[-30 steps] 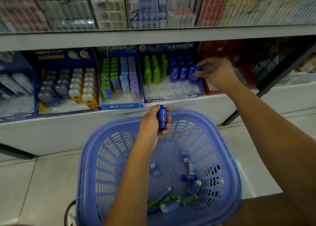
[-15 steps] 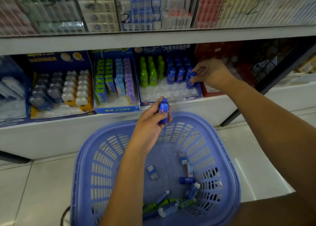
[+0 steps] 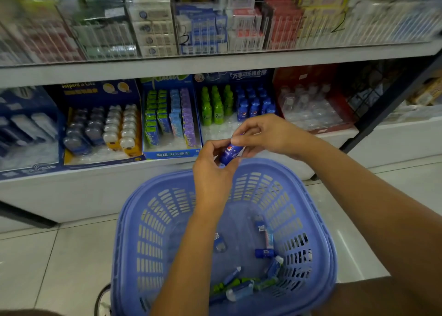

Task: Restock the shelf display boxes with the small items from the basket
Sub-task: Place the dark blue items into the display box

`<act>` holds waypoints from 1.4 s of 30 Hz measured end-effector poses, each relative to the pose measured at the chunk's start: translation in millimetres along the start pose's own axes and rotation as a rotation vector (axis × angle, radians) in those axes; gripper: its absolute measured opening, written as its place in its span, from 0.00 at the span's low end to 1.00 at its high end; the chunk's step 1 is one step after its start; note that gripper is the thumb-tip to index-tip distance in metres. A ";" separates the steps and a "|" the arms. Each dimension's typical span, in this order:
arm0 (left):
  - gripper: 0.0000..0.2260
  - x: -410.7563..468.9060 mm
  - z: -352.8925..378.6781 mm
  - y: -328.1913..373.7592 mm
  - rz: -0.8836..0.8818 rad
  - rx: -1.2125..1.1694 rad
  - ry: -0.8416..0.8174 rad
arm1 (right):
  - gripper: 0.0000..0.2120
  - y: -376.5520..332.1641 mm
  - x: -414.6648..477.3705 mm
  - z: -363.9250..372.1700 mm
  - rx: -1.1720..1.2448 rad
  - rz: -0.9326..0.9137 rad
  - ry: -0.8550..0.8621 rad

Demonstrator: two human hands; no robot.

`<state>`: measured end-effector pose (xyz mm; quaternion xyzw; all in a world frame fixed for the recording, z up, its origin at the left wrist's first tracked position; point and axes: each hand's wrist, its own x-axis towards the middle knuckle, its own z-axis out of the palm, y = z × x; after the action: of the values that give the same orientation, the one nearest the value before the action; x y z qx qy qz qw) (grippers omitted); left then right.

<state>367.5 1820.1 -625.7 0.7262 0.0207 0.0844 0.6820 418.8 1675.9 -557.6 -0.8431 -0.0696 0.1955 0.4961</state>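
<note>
Two-handed grip on one small blue bottle (image 3: 229, 153): pinches its top with right hand (image 3: 267, 133), cradles its base in left hand (image 3: 211, 169), above far rim of basket (image 3: 275, 166), before shelf display box (image 3: 248, 73).

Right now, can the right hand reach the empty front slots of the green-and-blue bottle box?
Probably yes: the right hand sits just in front of the bottle box, nothing between, though it pinches a blue bottle.

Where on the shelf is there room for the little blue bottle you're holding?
The held bottle could go on the bare clear tray in front of the green bottles and blue bottles. The red box seems mostly bare too. The back rows are crowded, as is the eraser box.
</note>
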 end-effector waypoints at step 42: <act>0.22 24.4 20.7 -17.6 0.286 0.704 -0.357 | 0.23 20.2 49.2 -55.0 -0.798 -0.006 0.325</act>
<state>396.1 1804.4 -642.1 0.9138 -0.1711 0.0389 0.3664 484.2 1636.6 -564.1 -0.9886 -0.0629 0.0165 0.1361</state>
